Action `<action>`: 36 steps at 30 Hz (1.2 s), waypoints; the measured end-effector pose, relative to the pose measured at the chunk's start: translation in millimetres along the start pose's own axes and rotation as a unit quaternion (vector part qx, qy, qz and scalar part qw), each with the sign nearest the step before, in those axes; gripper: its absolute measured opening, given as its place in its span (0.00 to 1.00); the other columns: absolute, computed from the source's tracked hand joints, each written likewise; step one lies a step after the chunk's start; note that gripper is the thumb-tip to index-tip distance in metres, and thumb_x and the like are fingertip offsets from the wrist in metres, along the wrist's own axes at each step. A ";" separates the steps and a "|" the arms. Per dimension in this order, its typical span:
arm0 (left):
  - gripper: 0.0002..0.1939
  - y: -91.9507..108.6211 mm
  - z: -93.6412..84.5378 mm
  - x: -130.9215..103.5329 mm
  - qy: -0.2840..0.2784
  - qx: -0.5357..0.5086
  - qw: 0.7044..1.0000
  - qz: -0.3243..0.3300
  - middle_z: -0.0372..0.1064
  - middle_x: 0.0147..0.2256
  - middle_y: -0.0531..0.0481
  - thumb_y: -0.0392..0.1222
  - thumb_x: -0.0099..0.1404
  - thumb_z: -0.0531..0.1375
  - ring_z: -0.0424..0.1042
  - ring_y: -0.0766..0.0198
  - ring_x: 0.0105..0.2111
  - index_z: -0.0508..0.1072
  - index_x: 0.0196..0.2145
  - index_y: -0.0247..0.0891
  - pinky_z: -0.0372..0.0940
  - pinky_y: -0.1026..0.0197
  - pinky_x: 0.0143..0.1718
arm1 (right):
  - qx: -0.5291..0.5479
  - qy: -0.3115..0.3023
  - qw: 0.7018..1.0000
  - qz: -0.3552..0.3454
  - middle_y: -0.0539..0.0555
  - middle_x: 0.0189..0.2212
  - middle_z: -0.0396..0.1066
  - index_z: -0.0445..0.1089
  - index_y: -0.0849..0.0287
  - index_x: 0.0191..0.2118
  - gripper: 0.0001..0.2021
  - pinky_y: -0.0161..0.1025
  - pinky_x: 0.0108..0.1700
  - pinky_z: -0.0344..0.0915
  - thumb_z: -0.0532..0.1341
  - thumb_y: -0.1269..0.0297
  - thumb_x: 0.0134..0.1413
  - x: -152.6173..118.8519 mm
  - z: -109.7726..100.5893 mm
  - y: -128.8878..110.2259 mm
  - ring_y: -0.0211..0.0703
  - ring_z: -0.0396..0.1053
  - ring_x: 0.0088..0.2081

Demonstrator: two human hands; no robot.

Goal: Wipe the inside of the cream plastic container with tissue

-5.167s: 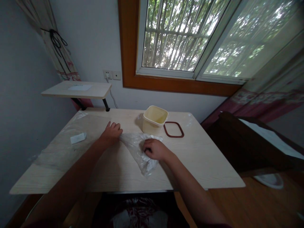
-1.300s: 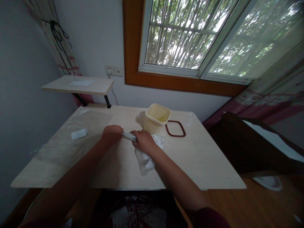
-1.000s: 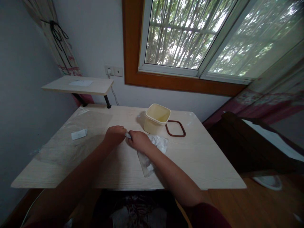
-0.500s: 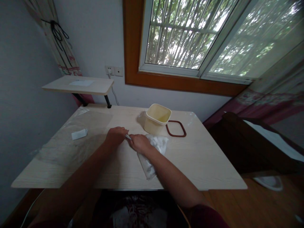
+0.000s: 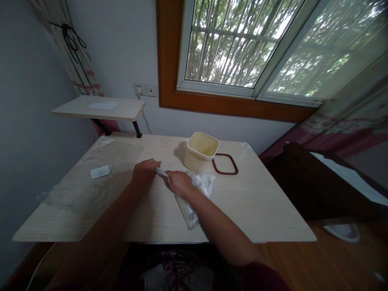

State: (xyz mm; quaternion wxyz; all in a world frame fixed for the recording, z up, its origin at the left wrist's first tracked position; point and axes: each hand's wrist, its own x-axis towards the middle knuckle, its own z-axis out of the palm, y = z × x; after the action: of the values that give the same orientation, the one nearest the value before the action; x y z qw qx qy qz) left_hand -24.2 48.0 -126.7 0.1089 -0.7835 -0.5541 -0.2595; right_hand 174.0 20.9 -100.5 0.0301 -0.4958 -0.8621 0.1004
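The clear plastic bag with white contents lies on the pale surface, just on the near side of the tub, part of it hidden under the right forearm. Its neck is drawn into a narrow strand stretched between the hands, so the gathering looks done; no finished knot or tie shows, and whether one is being formed inside the fingers cannot be told. With the bag as the clock's centre, the right hand is at 10 o'clock, clenched on the strand where it leaves the bag, and the left hand, farther out between 9 and 10, grips the other end. The cream tub stands upright at 12, uncovered, with the red-brown ring flat beside it, off its rim, between 1 and 2. Farther off, around 9, a clear plastic sheet is spread out, a white slip on it. In the earliest frame the bag fanned out wide, the left hand at its corner with fingers extended; now both hands are closed and nearer each other. Against the frame just before, slightly more strand shows between them, while tub, ring and slip appear unmoved.
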 end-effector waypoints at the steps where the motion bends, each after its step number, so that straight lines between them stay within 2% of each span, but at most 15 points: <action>1: 0.21 -2.4 -1.0 0.2 0.011 -0.013 1.000 -0.011 0.67 0.25 0.48 0.48 0.74 0.51 0.64 0.61 0.26 0.68 0.24 0.39 0.48 0.59 0.28 | 0.002 0.003 1.000 0.003 0.60 0.42 0.79 0.72 0.55 0.49 0.20 0.39 0.40 0.64 0.46 0.55 0.73 -0.2 -0.1 0.3 0.50 0.77 0.42; 5: 0.20 -7.9 -5.9 1.3 0.065 -0.080 0.991 -0.081 0.63 0.23 0.50 0.45 0.72 0.52 0.60 0.62 0.25 0.62 0.21 0.40 0.50 0.58 0.29 | 0.020 0.010 1.000 0.014 0.59 0.43 0.79 0.72 0.55 0.49 0.21 0.38 0.40 0.63 0.44 0.53 0.73 -1.8 -1.4 3.1 0.49 0.77 0.43; 9: 0.18 -6.5 -10.1 -0.5 0.104 -0.165 0.968 -0.157 0.61 0.23 0.52 0.46 0.69 0.54 0.60 0.62 0.26 0.61 0.22 0.42 0.54 0.58 0.31 | 0.047 0.024 0.998 0.027 0.59 0.44 0.79 0.72 0.55 0.49 0.21 0.37 0.41 0.62 0.44 0.53 0.74 -3.5 -2.2 5.3 0.47 0.76 0.44; 13: 0.20 -1.3 -11.9 -7.2 0.066 -0.309 0.932 -0.180 0.65 0.24 0.50 0.46 0.72 0.49 0.66 0.61 0.28 0.65 0.23 0.41 0.61 0.58 0.35 | 0.069 0.043 0.996 0.033 0.58 0.44 0.79 0.72 0.56 0.49 0.19 0.36 0.43 0.61 0.46 0.55 0.74 -4.5 -1.6 6.3 0.46 0.75 0.45; 16: 0.22 4.3 -8.1 -10.9 0.037 -0.439 0.876 -0.197 0.71 0.28 0.47 0.48 0.73 0.46 0.71 0.59 0.31 0.70 0.26 0.41 0.66 0.57 0.37 | 0.082 0.054 0.995 0.036 0.57 0.44 0.79 0.71 0.56 0.49 0.19 0.36 0.43 0.61 0.45 0.56 0.74 -5.3 -2.5 7.1 0.46 0.75 0.46; 19: 0.20 10.3 -0.4 -8.6 0.020 -0.541 0.821 -0.180 0.75 0.36 0.44 0.55 0.70 0.51 0.75 0.54 0.40 0.75 0.32 0.40 0.69 0.53 0.45 | 0.091 0.053 0.994 0.036 0.57 0.46 0.79 0.71 0.56 0.51 0.19 0.36 0.45 0.61 0.44 0.56 0.75 -6.0 -5.0 6.7 0.45 0.75 0.47; 23: 0.16 20.9 6.0 -0.5 -0.044 -0.566 0.810 -0.145 0.77 0.37 0.43 0.57 0.57 0.66 0.73 0.47 0.50 0.78 0.30 0.41 0.64 0.48 0.56 | 0.071 0.041 0.996 0.030 0.57 0.47 0.79 0.71 0.55 0.52 0.19 0.37 0.45 0.62 0.46 0.57 0.74 -6.4 -5.9 3.4 0.46 0.75 0.47; 25: 0.18 28.7 5.9 1.5 -0.066 -0.576 0.800 -0.153 0.77 0.39 0.42 0.55 0.54 0.68 0.73 0.47 0.50 0.79 0.35 0.39 0.64 0.48 0.56 | 0.048 0.030 0.998 0.018 0.58 0.46 0.79 0.72 0.55 0.53 0.19 0.38 0.45 0.63 0.47 0.56 0.73 -6.2 -4.2 1.0 0.47 0.76 0.46; 27: 0.19 37.1 5.6 1.5 -0.056 -0.593 0.781 -0.184 0.77 0.39 0.43 0.54 0.56 0.68 0.74 0.50 0.46 0.79 0.40 0.38 0.67 0.50 0.52 | 0.023 0.014 1.000 -0.003 0.59 0.45 0.80 0.73 0.55 0.51 0.20 0.39 0.44 0.64 0.47 0.54 0.73 -5.8 -2.0 -1.3 0.49 0.77 0.44; 30: 0.17 46.5 7.1 0.5 -0.003 -0.639 0.734 -0.229 0.75 0.38 0.46 0.56 0.63 0.64 0.75 0.57 0.43 0.78 0.40 0.38 0.68 0.54 0.50 | 0.003 0.003 1.000 -0.028 0.59 0.42 0.80 0.75 0.55 0.48 0.21 0.39 0.42 0.64 0.47 0.52 0.72 -5.4 0.1 -3.9 0.50 0.77 0.41; 33: 0.22 50.2 8.5 1.4 0.044 -0.706 0.660 -0.253 0.73 0.38 0.47 0.61 0.66 0.60 0.74 0.60 0.45 0.75 0.34 0.37 0.67 0.53 0.55 | 0.008 0.008 1.000 -0.029 0.58 0.42 0.80 0.76 0.55 0.47 0.22 0.38 0.42 0.64 0.46 0.52 0.73 -5.0 -0.9 -5.4 0.48 0.77 0.42; 34: 0.23 50.6 7.8 2.2 0.050 -0.724 0.638 -0.259 0.72 0.35 0.48 0.63 0.66 0.58 0.74 0.61 0.43 0.72 0.31 0.37 0.67 0.53 0.55 | 0.011 0.008 1.000 -0.026 0.58 0.42 0.80 0.76 0.55 0.46 0.22 0.38 0.42 0.64 0.47 0.52 0.73 -4.9 -1.7 -5.7 0.48 0.77 0.43; 36: 0.28 50.8 4.3 4.0 0.043 -0.746 0.607 -0.271 0.65 0.27 0.52 0.66 0.67 0.56 0.72 0.64 0.35 0.64 0.24 0.39 0.71 0.54 0.48 | 0.013 0.004 1.000 -0.022 0.58 0.43 0.80 0.77 0.56 0.46 0.23 0.38 0.43 0.65 0.47 0.50 0.73 -4.7 -3.4 -6.2 0.48 0.77 0.43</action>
State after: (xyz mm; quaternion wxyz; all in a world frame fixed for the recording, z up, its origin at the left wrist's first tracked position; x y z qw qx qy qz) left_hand 24.9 34.8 -122.3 -0.5643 -0.3955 -0.3507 -0.6341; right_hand 171.7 14.3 -95.7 0.0428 -0.4768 -0.8712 0.1090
